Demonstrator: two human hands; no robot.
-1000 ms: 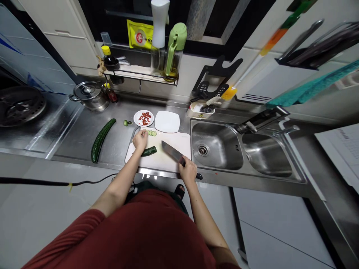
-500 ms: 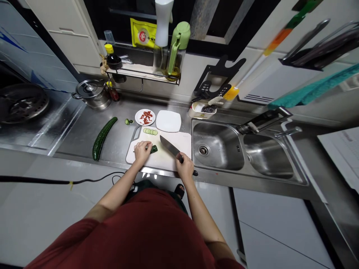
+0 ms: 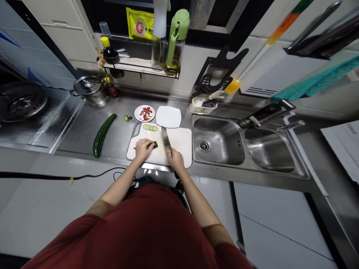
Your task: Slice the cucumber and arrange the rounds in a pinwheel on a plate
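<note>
The right hand (image 3: 176,160) has its grip closed around the handle of a knife (image 3: 166,140), most of that handle hidden; whether the blade touches the cutting board (image 3: 182,144) is hard to tell. The left hand (image 3: 143,149) keeps its grip bent over a cut cucumber (image 3: 155,144) lying on the board, covering all but its ends. Pale slices (image 3: 150,128) lie in a row beyond, and a whole cucumber (image 3: 103,136) rests on the table (image 3: 75,130) to the left. Past the board, a round plate (image 3: 136,117) holds chopped red pieces (image 3: 146,113); a square plate (image 3: 168,116) sits beside it. The lidded pot's (image 3: 91,93) contents cannot be made out. On the shelf, an oil dispenser (image 3: 176,41) holds a little yellowish liquid; the spray bottle (image 3: 159,22) is cut off on top. The yellow packet (image 3: 140,24) bears a red emblem and characters too small to read.
</note>
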